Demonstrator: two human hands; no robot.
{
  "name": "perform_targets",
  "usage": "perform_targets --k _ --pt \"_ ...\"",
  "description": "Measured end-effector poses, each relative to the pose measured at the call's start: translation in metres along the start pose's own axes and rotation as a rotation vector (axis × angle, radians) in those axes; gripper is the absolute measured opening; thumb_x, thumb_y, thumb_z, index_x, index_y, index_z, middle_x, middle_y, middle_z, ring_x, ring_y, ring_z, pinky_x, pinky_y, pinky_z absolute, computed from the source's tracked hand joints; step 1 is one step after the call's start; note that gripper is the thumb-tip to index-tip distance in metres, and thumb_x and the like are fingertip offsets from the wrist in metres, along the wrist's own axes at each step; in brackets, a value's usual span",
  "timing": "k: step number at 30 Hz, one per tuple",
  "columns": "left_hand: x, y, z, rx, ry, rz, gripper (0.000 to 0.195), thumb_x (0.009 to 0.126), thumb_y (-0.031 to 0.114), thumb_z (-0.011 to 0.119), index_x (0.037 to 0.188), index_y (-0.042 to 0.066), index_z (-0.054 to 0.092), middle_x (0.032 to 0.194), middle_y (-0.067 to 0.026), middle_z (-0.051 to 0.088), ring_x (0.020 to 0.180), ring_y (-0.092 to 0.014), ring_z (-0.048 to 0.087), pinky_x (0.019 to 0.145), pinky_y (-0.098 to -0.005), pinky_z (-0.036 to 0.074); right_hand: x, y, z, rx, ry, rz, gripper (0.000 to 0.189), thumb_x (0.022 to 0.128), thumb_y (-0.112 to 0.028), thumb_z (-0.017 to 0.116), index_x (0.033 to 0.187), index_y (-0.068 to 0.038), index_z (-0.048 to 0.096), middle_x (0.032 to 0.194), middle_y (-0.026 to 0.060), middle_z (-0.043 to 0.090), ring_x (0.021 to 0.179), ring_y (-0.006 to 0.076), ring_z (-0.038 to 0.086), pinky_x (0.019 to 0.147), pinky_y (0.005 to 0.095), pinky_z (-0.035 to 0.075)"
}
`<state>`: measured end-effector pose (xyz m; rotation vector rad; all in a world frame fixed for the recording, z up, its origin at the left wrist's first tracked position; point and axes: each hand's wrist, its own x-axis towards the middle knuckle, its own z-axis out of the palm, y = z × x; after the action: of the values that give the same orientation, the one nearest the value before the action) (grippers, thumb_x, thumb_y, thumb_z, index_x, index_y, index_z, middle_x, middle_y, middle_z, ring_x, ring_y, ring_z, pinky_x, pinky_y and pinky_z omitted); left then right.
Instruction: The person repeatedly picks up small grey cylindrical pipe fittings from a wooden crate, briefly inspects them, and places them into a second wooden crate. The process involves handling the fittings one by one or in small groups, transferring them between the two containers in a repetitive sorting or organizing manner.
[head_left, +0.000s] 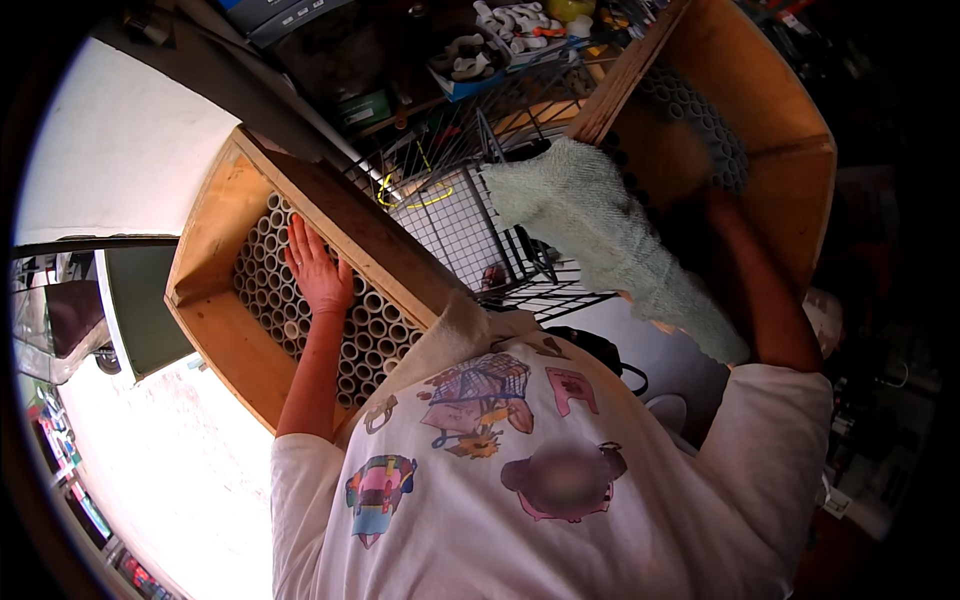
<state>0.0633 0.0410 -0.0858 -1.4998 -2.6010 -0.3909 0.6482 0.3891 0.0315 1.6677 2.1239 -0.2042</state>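
Observation:
My left hand (319, 274) lies flat, palm down and fingers out, on the upright ends of many short grey plastic tubes (367, 349) packed in a wooden box (232, 360) at the left. A second wooden box (780, 165) stands at the right, with more tubes (724, 157) along its far side. My right hand (686, 161) reaches into that box; it is blurred and dark, so its fingers and anything in them cannot be made out. A pale green towel (607, 225) hangs over the near edge of the right box, and a beige cloth (446, 337) covers the left box's near corner.
A wire cart (457, 225) stands between the boxes, with a yellow wire or cord (420, 202) at its far side. Beyond it are a blue carton (469, 82) of curved parts and a box of white pipe fittings (521, 30). A dark green panel (146, 307) is at the left.

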Motion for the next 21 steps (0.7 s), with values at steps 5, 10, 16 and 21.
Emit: perform_targets --k 5,10,16,21 --pt "-0.001 0.0 -0.002 -0.005 -0.004 0.001 0.076 0.089 0.041 0.047 0.15 0.003 0.024 0.161 -0.0103 0.015 0.149 -0.03 0.012 0.119 -0.0469 0.009 -0.007 0.007 0.015 0.027 0.155 -0.12 0.031 0.091 -0.027 0.054 0.097 -0.002 0.07 0.1 0.0229 0.068 0.092 0.0362 0.067 0.077 0.0455 0.053" --pt "0.002 0.005 -0.004 -0.032 0.0 -0.003 0.072 0.091 0.039 0.047 0.149 0.002 0.026 0.16 -0.0108 0.016 0.149 -0.03 0.012 0.119 -0.0472 0.009 0.002 0.007 0.031 -0.095 0.191 -0.102 0.03 0.094 -0.021 0.047 0.094 0.0 0.069 0.099 0.0245 0.067 0.092 0.0391 0.065 0.078 0.0476 0.052" --pt "0.0 0.006 -0.008 -0.083 0.02 -0.036 0.073 0.091 0.039 0.05 0.151 0.005 0.025 0.16 -0.0112 0.018 0.148 -0.03 0.014 0.119 -0.0478 0.01 0.0 -0.014 0.009 -0.252 0.052 -0.114 0.028 0.095 -0.016 0.044 0.097 -0.002 0.068 0.101 0.0238 0.067 0.09 0.0382 0.065 0.076 0.0471 0.052" --pt "0.001 0.01 -0.012 -0.08 0.014 -0.045 0.073 0.091 0.039 0.05 0.152 0.008 0.023 0.16 -0.0108 0.018 0.148 -0.03 0.014 0.119 -0.0475 0.011 0.008 -0.006 0.007 -0.124 0.049 -0.113 0.023 0.092 -0.015 0.049 0.1 -0.003 0.068 0.097 0.0196 0.068 0.084 0.0332 0.066 0.071 0.0437 0.054"
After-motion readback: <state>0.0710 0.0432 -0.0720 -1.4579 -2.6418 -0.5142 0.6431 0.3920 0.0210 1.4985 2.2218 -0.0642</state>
